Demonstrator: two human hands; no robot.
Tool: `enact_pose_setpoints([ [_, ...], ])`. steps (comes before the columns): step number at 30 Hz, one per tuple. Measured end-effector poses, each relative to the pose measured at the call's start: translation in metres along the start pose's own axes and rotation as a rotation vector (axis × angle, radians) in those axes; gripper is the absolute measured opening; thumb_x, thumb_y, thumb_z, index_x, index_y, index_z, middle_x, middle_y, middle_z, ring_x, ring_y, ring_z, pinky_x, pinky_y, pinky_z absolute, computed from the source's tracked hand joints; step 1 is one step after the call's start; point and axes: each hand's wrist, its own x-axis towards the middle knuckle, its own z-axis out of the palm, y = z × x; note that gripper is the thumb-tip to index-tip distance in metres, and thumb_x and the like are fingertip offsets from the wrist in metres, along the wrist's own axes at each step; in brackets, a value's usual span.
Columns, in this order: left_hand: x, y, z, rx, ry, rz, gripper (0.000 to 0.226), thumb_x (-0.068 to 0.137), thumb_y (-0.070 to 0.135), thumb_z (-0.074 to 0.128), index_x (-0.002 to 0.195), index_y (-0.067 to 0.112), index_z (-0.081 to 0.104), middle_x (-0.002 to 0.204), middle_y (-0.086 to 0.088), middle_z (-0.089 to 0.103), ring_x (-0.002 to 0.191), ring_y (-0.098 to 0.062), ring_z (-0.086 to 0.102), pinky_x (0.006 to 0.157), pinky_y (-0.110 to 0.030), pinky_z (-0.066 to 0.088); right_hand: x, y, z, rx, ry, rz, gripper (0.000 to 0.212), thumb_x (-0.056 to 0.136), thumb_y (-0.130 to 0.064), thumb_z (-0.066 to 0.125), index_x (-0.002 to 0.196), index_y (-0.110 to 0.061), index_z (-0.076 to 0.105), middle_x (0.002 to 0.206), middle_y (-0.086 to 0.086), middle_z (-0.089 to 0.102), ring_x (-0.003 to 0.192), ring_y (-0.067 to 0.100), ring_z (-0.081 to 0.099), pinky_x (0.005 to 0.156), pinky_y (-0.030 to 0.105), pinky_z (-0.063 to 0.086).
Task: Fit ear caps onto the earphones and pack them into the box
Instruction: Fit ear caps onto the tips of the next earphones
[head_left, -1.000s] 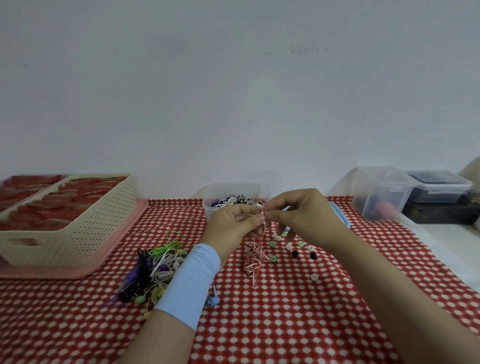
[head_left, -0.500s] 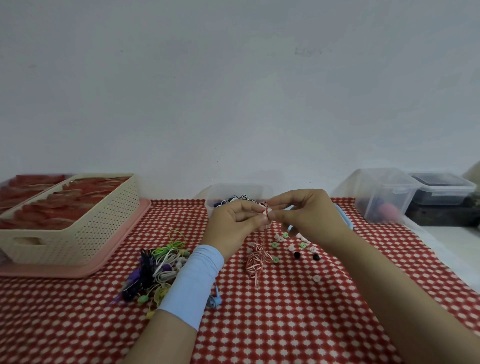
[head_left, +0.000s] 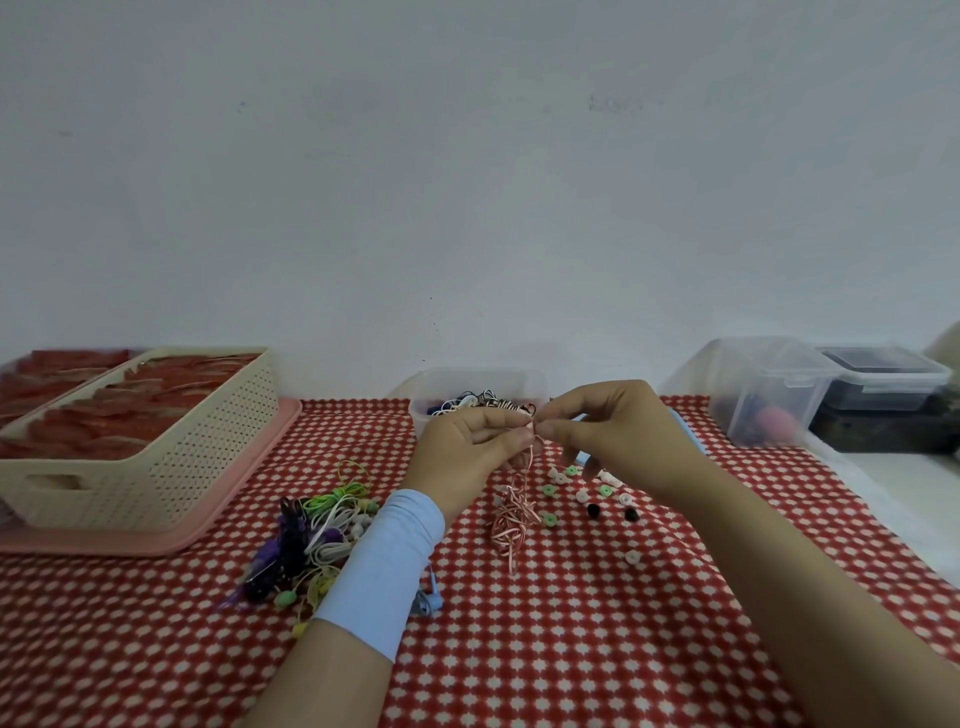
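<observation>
My left hand (head_left: 470, 451) and my right hand (head_left: 618, 434) meet above the table, fingertips pinching the top end of a pink-and-white earphone (head_left: 514, 514). Its cable hangs down in a tangle onto the checkered cloth. What sits between the fingertips is too small to make out. Several loose ear caps (head_left: 592, 493), white, green and black, lie scattered under my right hand. A clear box (head_left: 431, 384) holding coiled earphones stands just behind my hands. A pile of coloured earphones (head_left: 311, 535) lies left of my left forearm.
A cream perforated basket (head_left: 156, 457) of red packets sits on a pink tray (head_left: 249, 483) at the left. Clear lidded tubs (head_left: 769, 389) and a dark-filled container (head_left: 883, 379) stand at the right. A white wall rises behind the table.
Both hands stay pinched together on the earphone end and have risen slightly. The hanging cable has lifted a little and swung with them.
</observation>
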Motion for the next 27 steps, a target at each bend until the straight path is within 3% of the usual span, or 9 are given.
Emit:
enact_pose_setpoints([
  [5,0.0003,-0.0013,0.0006,-0.018,-0.030,-0.032,0.017,0.087,0.008,0.071,0.104,0.006,0.072,0.085,-0.012,0.076,0.071,-0.015,0.069,0.070,-0.022,0.054,-0.0012,-0.0012,0.0015,-0.032,-0.031,-0.029,0.006,0.090,-0.012,0.075,0.090,-0.015,0.079,0.079,0.004,0.077,0.061,0.017,0.068,0.053,0.031,0.056],
  [9,-0.0005,-0.0001,0.0009,-0.095,-0.041,-0.052,0.015,0.091,0.006,0.065,0.105,0.003,0.071,0.085,-0.015,0.074,0.074,-0.018,0.066,0.073,-0.027,0.055,-0.0014,-0.0036,-0.0025,0.254,-0.052,0.114,0.020,0.096,-0.017,0.068,0.115,-0.017,0.074,0.097,0.005,0.079,0.067,0.023,0.068,0.055,0.032,0.056],
  [13,-0.0002,-0.0012,0.0005,-0.128,-0.042,-0.064,0.016,0.090,0.005,0.067,0.105,0.003,0.071,0.097,-0.019,0.075,0.095,-0.040,0.069,0.090,-0.044,0.055,-0.0006,-0.0008,-0.0049,0.354,-0.124,0.212,0.022,0.088,-0.015,0.074,0.110,-0.014,0.078,0.098,0.018,0.076,0.068,0.020,0.065,0.052,0.029,0.052],
  [16,-0.0008,-0.0012,0.0009,-0.149,-0.053,-0.062,0.016,0.088,0.004,0.068,0.103,0.002,0.072,0.098,-0.022,0.074,0.103,-0.048,0.064,0.097,-0.054,0.051,0.0005,0.0005,-0.0031,0.380,-0.137,0.245,0.029,0.080,-0.014,0.078,0.109,-0.012,0.078,0.091,0.016,0.075,0.066,0.018,0.064,0.051,0.028,0.050],
  [19,-0.0012,-0.0009,0.0004,-0.102,-0.063,-0.031,0.015,0.088,0.002,0.068,0.102,0.004,0.073,0.097,-0.022,0.074,0.099,-0.044,0.068,0.095,-0.048,0.054,0.0014,-0.0001,-0.0028,0.370,-0.123,0.263,0.036,0.069,-0.019,0.082,0.103,-0.011,0.080,0.086,0.013,0.075,0.064,0.018,0.064,0.052,0.028,0.050],
  [23,-0.0016,-0.0009,0.0005,-0.001,-0.061,0.018,0.017,0.086,-0.001,0.070,0.100,0.007,0.075,0.094,-0.016,0.076,0.073,-0.020,0.069,0.077,-0.028,0.057,0.0003,0.0003,-0.0026,0.323,-0.125,0.283,0.023,0.081,-0.009,0.080,0.103,-0.008,0.079,0.088,0.013,0.077,0.063,0.018,0.064,0.052,0.028,0.052],
  [27,0.0000,-0.0014,-0.0039,0.007,-0.052,0.019,0.016,0.086,0.003,0.070,0.099,0.011,0.076,0.094,-0.015,0.076,0.085,-0.030,0.072,0.085,-0.033,0.058,-0.0007,-0.0017,0.0006,0.344,-0.121,0.290,0.025,0.083,-0.009,0.079,0.108,-0.008,0.078,0.096,0.014,0.078,0.068,0.019,0.067,0.051,0.028,0.053],
])
